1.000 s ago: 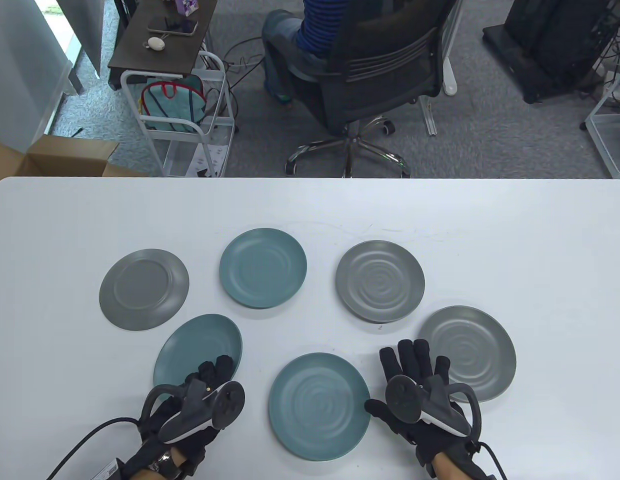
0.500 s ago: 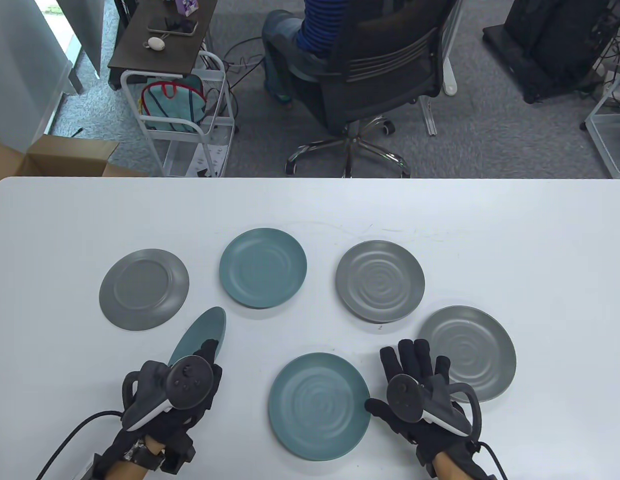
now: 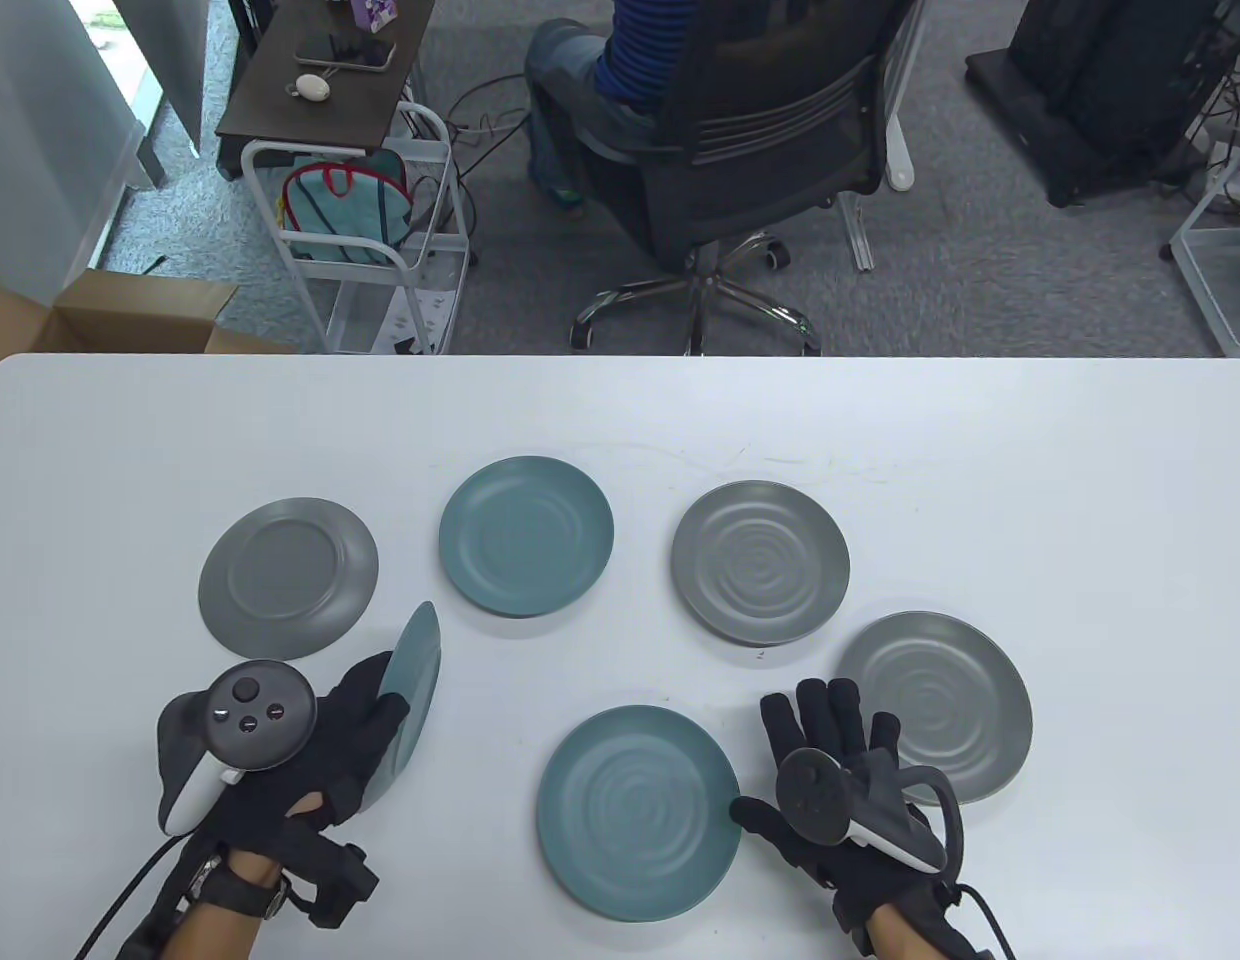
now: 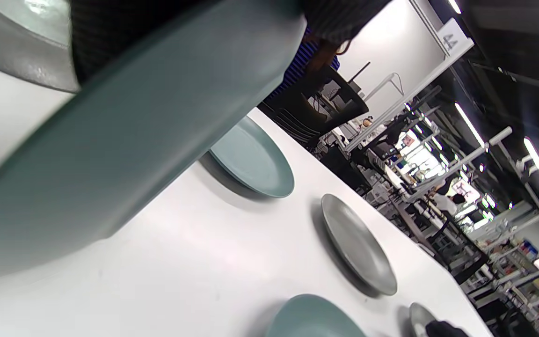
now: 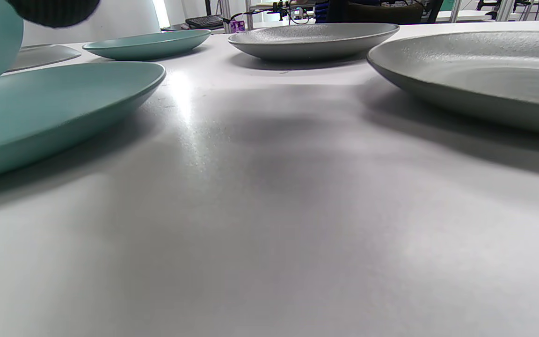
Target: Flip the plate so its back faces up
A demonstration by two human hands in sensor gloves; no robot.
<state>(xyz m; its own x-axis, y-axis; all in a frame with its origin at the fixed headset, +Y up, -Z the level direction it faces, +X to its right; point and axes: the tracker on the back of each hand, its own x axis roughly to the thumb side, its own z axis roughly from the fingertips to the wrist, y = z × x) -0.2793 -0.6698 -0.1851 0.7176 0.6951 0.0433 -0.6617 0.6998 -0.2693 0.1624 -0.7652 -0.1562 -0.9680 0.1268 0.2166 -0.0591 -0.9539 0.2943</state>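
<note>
teal plate (image 3: 417,690) stands almost on edge at the near left of the white table (image 3: 980,480), tipped steeply with its rim pointing away from the person. the left hand (image 3: 330,740) grips it, gloved fingers (image 3: 380,700) wrapped against its left face; whether its lower rim touches the table cannot be told. in the left wrist view the same plate (image 4: 124,140) fills the upper left, blurred, with dark glove fabric over its top edge

the right hand (image 3: 840,770) lies flat on the table, fingers spread and holding nothing, between the near teal plate (image 3: 635,810) and the near grey plate (image 3: 940,705). its thumb reaches just beside the near teal plate's rim, and its tracker overlaps the near grey plate's edge from above. the right wrist view shows these two plates low on either side, near teal plate (image 5: 40,112) on the left and near grey plate (image 5: 480,79) on the right

farther back lie three more plates, all flat: a grey plate with its foot ring up (image 3: 287,578) on the left, just beside the tilted one; a far teal plate (image 3: 526,535) in the middle; and a ripple-patterned grey plate (image 3: 760,562) to its right, face up
</note>
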